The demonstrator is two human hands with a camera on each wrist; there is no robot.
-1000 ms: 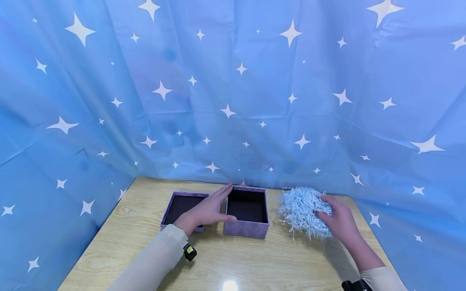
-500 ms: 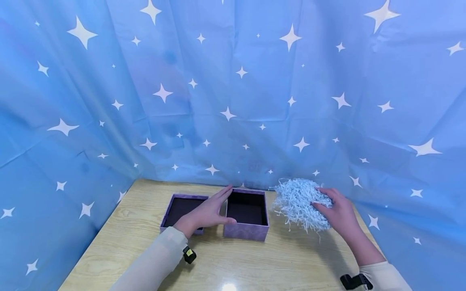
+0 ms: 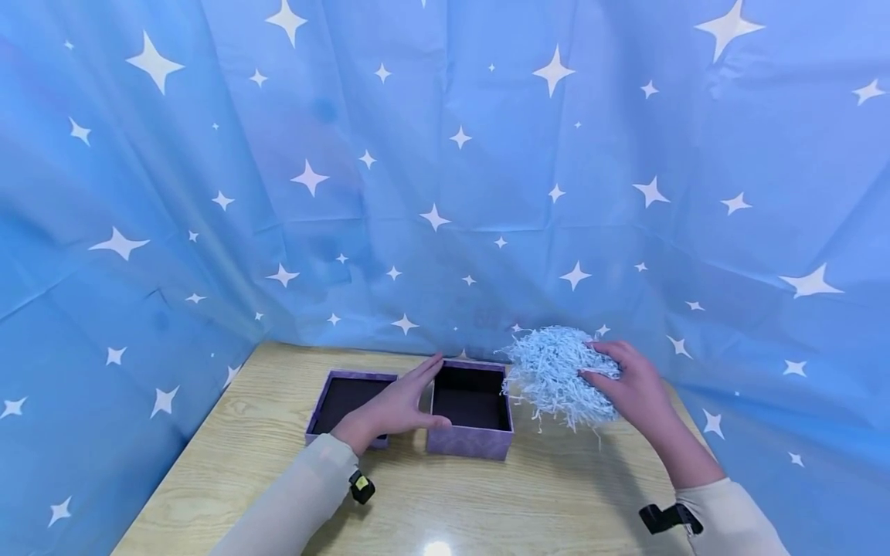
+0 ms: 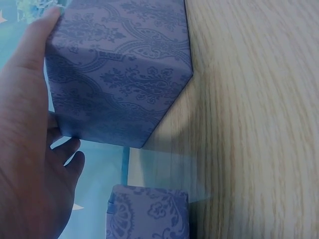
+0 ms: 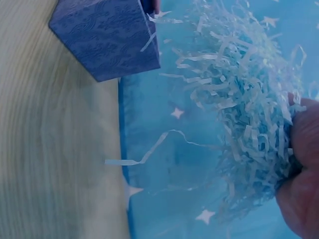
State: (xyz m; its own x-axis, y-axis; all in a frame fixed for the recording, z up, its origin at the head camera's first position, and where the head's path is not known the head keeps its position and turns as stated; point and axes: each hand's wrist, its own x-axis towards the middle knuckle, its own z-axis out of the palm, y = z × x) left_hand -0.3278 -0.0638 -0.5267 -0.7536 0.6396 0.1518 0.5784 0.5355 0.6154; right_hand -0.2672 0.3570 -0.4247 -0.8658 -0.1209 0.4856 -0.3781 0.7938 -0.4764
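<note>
A purple patterned box [image 3: 469, 442] with a dark inside stands uncovered on the table. My left hand [image 3: 392, 405] holds it at its left side, thumb near the front corner and fingers toward the back corner. In the left wrist view, the thumb lies along the patterned box [image 4: 119, 74] and the other fingers are partly hidden behind it. My right hand [image 3: 636, 390] grips a fluffy bundle of pale blue shredded paper [image 3: 556, 374], raised above the table just right of the box. Loose strands of the shredded paper [image 5: 244, 114] trail from the bundle in the right wrist view.
Left of the box lies a matching shallow lid [image 3: 348, 398], dark inside facing up and partly covered by my left hand. The wooden table [image 3: 445, 502] ends at a blue curtain [image 3: 445, 177] with white stars behind and beside it.
My right hand has lifted the shredded paper off the table and carried it left, toward the box. The left hand, box and lid have stayed in place.
</note>
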